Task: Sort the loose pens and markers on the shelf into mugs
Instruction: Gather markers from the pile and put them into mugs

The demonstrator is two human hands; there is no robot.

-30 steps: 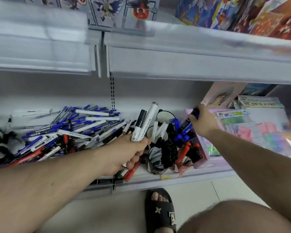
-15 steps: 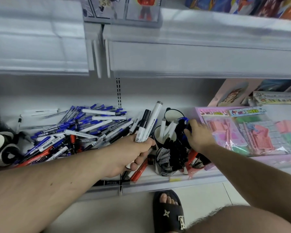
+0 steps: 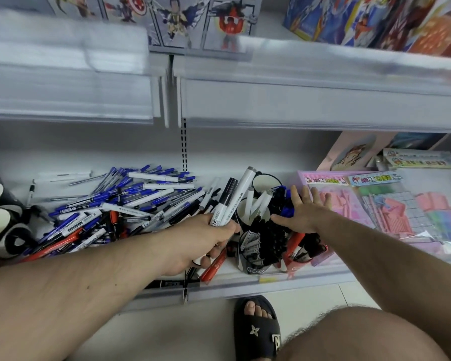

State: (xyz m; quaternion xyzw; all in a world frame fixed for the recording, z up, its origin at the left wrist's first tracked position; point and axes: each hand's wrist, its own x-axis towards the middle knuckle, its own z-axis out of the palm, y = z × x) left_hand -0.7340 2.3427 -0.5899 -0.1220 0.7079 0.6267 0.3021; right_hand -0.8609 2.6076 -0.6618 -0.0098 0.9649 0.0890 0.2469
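Left hand [image 3: 206, 241] grips two markers [image 3: 229, 201]; right hand [image 3: 303, 213] spread above crowded mugs [image 3: 261, 246].

This is a stationery or toy shop: white metal retail shelving [image 3: 284, 278] with clear price-strip rails carries a heap of loose pens [image 3: 120, 201] left of the hands, packaged pink stationery sets [image 3: 349, 201] right of them, and boxed cartoon figure toys [image 3: 203, 22] above.
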